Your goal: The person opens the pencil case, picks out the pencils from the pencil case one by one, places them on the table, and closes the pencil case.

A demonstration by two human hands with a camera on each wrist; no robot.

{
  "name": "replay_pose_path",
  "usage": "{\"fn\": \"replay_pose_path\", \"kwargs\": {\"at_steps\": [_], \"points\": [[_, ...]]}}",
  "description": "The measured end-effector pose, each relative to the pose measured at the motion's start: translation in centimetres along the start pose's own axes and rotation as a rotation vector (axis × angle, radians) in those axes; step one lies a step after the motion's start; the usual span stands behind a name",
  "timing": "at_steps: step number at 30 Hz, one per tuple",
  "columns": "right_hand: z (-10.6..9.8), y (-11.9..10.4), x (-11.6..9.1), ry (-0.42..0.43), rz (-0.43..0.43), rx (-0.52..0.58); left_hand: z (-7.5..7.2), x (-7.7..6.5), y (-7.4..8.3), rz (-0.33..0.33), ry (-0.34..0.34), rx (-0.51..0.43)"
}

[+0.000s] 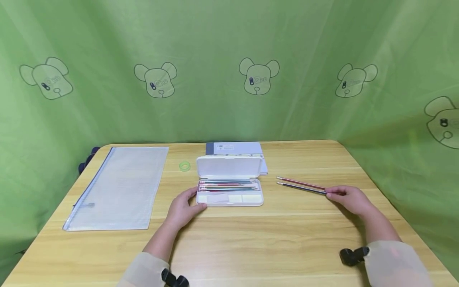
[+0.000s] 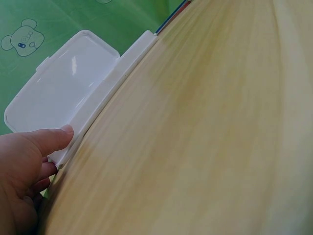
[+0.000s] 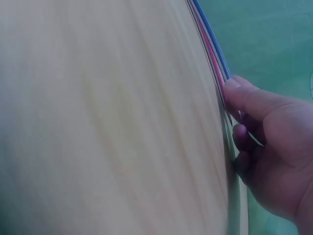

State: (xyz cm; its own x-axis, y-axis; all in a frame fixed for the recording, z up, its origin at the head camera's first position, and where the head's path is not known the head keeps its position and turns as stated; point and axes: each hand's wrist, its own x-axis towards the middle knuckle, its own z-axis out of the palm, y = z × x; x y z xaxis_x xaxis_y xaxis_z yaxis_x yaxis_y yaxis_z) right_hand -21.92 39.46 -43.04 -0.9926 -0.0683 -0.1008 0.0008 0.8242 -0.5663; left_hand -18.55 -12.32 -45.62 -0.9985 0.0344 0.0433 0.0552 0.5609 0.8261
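A white pencil case lies with its lid raised, in the middle of the table. Several coloured pencils fill its back compartment, and pale flat pieces lie in the front one. My left hand holds the case's left end, its thumb at the front corner, as the left wrist view also shows. To the right, my right hand pinches two pencils, a red pencil and a dark blue pencil, by their near ends. They slant toward the case, apart from it.
A translucent zip pouch lies flat at the left. Behind the case are a pale lilac notebook and, to its left, green rings. A green curtain hangs beyond the table's far edge.
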Motion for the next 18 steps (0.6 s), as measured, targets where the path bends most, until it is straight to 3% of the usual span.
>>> {"fn": "replay_pose_path", "kwargs": {"at_steps": [18], "points": [[0.6,0.16,0.53,0.03,0.034,-0.032,0.11,0.06,0.0,-0.002,-0.001,0.011]]}}
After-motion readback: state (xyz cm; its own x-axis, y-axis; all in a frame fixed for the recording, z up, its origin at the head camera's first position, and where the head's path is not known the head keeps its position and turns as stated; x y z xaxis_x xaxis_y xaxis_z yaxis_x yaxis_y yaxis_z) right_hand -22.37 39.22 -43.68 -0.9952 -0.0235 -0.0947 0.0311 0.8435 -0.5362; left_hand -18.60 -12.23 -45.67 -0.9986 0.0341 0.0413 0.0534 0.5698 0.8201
